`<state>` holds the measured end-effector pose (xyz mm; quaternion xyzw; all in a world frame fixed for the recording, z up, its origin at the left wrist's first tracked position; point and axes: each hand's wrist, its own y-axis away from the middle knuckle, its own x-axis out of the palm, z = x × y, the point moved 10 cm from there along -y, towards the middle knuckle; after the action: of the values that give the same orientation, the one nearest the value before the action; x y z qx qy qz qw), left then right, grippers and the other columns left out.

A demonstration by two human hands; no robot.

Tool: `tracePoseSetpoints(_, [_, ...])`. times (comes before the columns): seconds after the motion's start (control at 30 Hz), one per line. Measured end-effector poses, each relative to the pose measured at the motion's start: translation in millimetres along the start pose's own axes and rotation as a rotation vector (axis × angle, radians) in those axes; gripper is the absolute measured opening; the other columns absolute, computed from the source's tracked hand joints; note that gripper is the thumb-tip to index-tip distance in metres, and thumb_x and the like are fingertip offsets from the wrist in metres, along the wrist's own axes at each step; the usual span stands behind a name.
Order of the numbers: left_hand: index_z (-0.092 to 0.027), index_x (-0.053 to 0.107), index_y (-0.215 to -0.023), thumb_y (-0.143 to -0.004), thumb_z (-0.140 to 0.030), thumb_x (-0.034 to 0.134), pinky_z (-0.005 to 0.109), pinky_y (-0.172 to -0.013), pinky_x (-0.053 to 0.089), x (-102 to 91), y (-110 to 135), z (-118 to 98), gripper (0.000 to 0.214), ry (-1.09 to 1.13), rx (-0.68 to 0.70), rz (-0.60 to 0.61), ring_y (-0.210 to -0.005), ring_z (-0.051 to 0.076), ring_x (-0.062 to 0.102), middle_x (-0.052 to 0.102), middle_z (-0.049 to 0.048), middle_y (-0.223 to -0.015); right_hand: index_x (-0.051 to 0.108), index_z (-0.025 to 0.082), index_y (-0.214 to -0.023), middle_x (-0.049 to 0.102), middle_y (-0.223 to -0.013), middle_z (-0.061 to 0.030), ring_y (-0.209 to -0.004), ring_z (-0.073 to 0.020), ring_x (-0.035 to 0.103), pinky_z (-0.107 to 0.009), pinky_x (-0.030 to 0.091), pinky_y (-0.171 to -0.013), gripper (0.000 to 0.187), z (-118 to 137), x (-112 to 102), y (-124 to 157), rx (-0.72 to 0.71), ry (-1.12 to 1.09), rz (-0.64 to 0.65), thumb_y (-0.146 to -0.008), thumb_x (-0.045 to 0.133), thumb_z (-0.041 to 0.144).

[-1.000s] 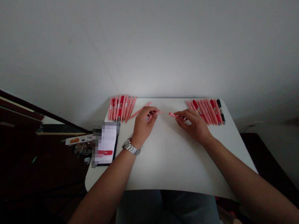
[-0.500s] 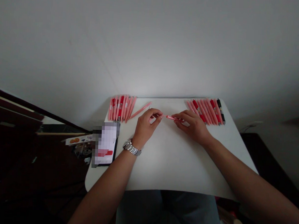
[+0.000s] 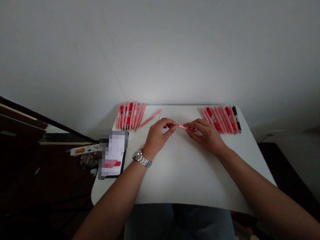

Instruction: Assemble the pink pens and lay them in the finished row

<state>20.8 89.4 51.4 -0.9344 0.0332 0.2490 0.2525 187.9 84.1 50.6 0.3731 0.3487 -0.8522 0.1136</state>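
My right hand [image 3: 203, 132] is closed around a slim pink pen [image 3: 183, 127], held nearly level above the table with its red-tipped end pointing left. At that end, the thumb and fingers of my left hand [image 3: 162, 130] are pinched together, and a pinkish pen part shows between them, mostly hidden by the fingers. A single pink pen [image 3: 151, 118] lies slanted on the table just beyond my left hand. Behind my right hand lies a row of pink, red and black pens [image 3: 223, 118].
Another row of pink and red pens [image 3: 130, 115] lies at the table's back left. A phone [image 3: 117, 153], partly blurred out, rests at the left edge. The white table [image 3: 179, 176] stands against a pale wall [image 3: 167, 57]. A metal watch [image 3: 142, 158] circles my left wrist.
My left hand has moved slightly right, closing the small gap between its fingertips and the pen's end. My right hand has stayed almost in place.
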Motion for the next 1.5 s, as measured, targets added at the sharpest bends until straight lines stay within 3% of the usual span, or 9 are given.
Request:
tracePoseSetpoints(0.63, [-0.023,0.071,-0.104,-0.097,-0.026,0.063,0.028,-0.085,0.055,3.1,0,-5,0.012,0.002,0.035,0.037,-0.093,0.014,0.069,0.075,0.0021,-0.103,0.068,0.022,-0.117,0.07,-0.093,-0.0072,-0.081,-0.02,0.065,-0.034,0.053,-0.073,0.02,3,0,-1,-0.026,-0.035,0.006,-0.099,0.06,0.026])
tracePoseSetpoints(1.03, [-0.022,0.069,-0.104,-0.096,-0.024,0.064,0.027,-0.083,0.055,-1.4,0,-3,0.01,0.017,0.042,-0.012,-0.089,0.013,0.069,0.074,0.0021,-0.101,0.067,0.022,-0.113,0.07,-0.089,-0.0057,-0.08,-0.0204,0.066,-0.035,0.054,-0.071,0.018,-2,-4,-1,0.066,-0.036,-0.036,-0.099,0.058,0.029])
tracePoseSetpoints(1.2, [-0.021,0.068,-0.103,-0.097,-0.024,0.061,0.027,-0.082,0.054,-2.5,0,-1,0.01,0.003,0.026,-0.025,-0.087,0.013,0.068,0.074,0.002,-0.099,0.063,0.023,-0.11,0.073,-0.094,-0.0055,-0.081,-0.0192,0.07,-0.034,0.057,-0.072,0.019,-17,-9,5,0.194,-0.183,-0.135,-0.097,0.063,0.037])
tracePoseSetpoints(1.5, [-0.021,0.067,-0.103,-0.098,-0.024,0.058,0.027,-0.082,0.053,-3.5,0,-1,0.01,-0.01,0.028,-0.03,-0.087,0.013,0.067,0.074,0.0017,-0.098,0.054,0.024,-0.106,0.073,-0.098,-0.0052,-0.085,-0.0185,0.074,-0.037,0.062,-0.077,0.031,-43,2,9,0.342,-0.651,-0.213,-0.091,0.072,0.044])
